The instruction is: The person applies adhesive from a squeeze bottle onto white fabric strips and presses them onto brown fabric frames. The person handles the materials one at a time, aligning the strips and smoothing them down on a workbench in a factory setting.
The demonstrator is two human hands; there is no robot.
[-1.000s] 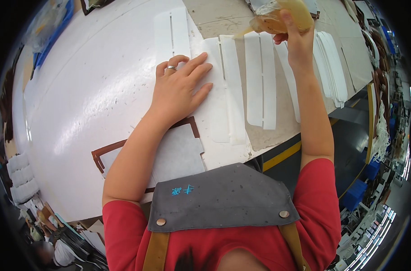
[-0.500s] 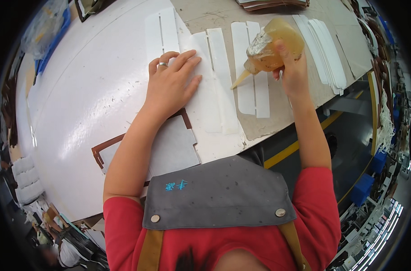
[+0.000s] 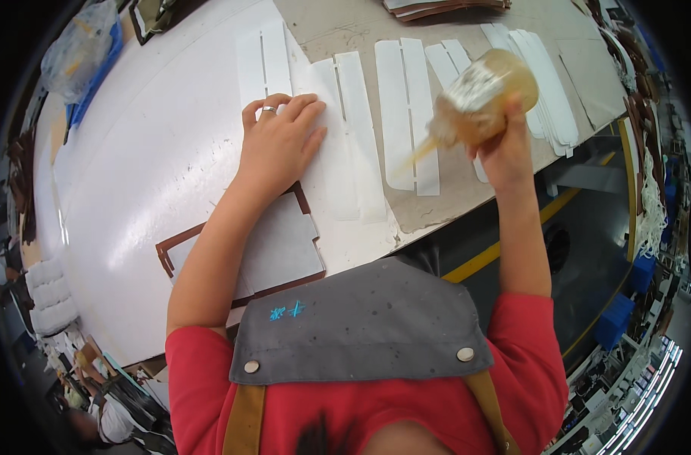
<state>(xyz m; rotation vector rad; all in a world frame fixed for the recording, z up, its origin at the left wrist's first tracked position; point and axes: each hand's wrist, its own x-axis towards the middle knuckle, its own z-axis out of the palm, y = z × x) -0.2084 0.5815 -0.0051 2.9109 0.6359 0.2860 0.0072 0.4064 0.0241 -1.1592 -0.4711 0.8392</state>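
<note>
My left hand (image 3: 283, 148) lies palm down with its fingers spread, at the edge of a white slotted strip piece (image 3: 344, 144). The fingertips touch or nearly touch that piece. In my right hand (image 3: 510, 155) is a yellowish translucent squeeze bottle (image 3: 499, 80), partly wrapped in silvery tape. Its tapered nozzle (image 3: 417, 158) points down and left over another white strip piece (image 3: 408, 114); motion blurs it, so I cannot tell whether its tip touches. A further strip piece (image 3: 263, 64) lies beyond my left hand.
A brown-edged grey panel (image 3: 281, 243) lies partly under my left forearm. Stacked white strips (image 3: 546, 98) sit at the table's right side, with brown sheets (image 3: 446, 7) at the far edge. A clear plastic bag (image 3: 76, 49) is at far left. The table edge (image 3: 467, 214) drops to floor.
My right hand and the bottle have moved slightly right and nearer, uncovering another slotted strip behind the bottle. My left hand keeps its place on the table.
</note>
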